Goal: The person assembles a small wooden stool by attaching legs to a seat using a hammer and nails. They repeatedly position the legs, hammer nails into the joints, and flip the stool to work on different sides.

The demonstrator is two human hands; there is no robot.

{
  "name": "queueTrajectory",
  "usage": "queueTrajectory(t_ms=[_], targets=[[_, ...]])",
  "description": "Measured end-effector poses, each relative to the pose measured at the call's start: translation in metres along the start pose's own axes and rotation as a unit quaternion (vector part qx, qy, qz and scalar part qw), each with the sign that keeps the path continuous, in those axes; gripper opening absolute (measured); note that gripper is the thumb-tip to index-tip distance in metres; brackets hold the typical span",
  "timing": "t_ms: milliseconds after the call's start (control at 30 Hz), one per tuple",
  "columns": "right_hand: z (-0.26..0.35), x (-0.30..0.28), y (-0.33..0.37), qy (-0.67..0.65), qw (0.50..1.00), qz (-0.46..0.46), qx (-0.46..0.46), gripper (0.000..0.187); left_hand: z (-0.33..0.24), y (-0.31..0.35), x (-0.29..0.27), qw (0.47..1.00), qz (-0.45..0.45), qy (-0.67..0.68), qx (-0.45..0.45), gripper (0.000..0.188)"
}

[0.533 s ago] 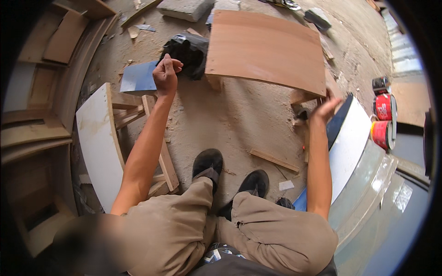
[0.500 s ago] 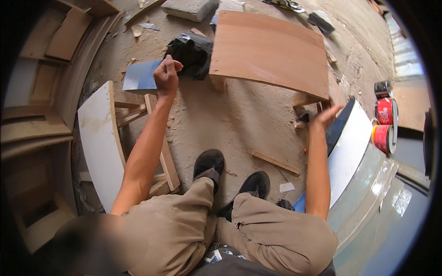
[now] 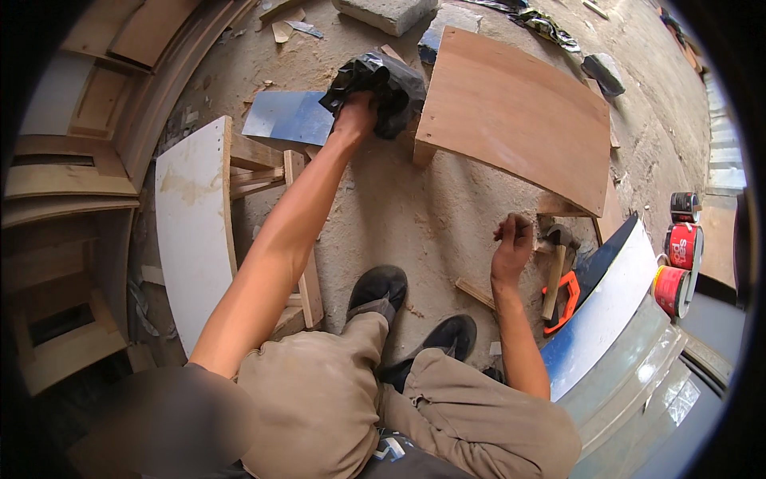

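Observation:
My left hand (image 3: 356, 116) reaches into the crumpled black plastic bag (image 3: 395, 88) on the ground, and its fingers are hidden there. Under the bag's left side a blue-and-white panel (image 3: 283, 116) shows. My right hand (image 3: 512, 254) is raised with its fingers curled in; whether anything is inside them I cannot make out. Just right of it a hammer (image 3: 555, 271) with a wooden handle leans beside an orange-handled saw (image 3: 568, 302). A brown plywood panel (image 3: 519, 120) on wooden supports stands ahead, apart from both hands.
A white panel on a wooden frame (image 3: 195, 223) stands at left, before stacked wooden frames (image 3: 72, 191). A curved white panel (image 3: 606, 307), glass sheets (image 3: 630, 383) and red cans (image 3: 681, 247) line the right. Concrete blocks (image 3: 387, 12) lie at the far side; a wood strip (image 3: 475, 293) lies near my shoes.
My left hand has gone forward into the black bag. My right hand has drawn left, away from the plywood's near corner, and its fingers have curled. The hammer and saw now show.

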State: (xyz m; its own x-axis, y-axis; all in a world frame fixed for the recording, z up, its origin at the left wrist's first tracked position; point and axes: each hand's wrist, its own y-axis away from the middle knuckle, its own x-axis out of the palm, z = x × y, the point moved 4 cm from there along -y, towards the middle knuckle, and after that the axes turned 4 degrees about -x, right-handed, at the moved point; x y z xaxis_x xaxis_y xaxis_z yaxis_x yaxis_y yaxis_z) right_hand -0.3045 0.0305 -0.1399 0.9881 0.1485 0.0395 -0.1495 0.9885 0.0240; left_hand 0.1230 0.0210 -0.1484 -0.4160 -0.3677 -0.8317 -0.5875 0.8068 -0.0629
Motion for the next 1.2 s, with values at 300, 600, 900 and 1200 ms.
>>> queueTrajectory(t_ms=[300,600,900,1200], targets=[[-0.008,-0.004,0.022,-0.001,0.999,0.021,0.039,0.021,0.025,-0.036,0.026,0.994,0.045,0.002,-0.098,0.038],[-0.011,-0.001,0.015,-0.003,0.999,0.027,0.025,0.016,0.009,-0.008,-0.006,0.988,-0.105,0.053,-0.101,0.035],[0.009,0.023,0.011,-0.001,0.997,0.082,-0.002,0.021,-0.033,0.030,-0.057,0.856,-0.035,0.514,-0.048,0.030],[0.133,0.041,0.012,-0.085,0.989,0.088,-0.083,0.021,-0.202,0.111,-0.079,0.717,0.502,0.476,0.086,0.031]])
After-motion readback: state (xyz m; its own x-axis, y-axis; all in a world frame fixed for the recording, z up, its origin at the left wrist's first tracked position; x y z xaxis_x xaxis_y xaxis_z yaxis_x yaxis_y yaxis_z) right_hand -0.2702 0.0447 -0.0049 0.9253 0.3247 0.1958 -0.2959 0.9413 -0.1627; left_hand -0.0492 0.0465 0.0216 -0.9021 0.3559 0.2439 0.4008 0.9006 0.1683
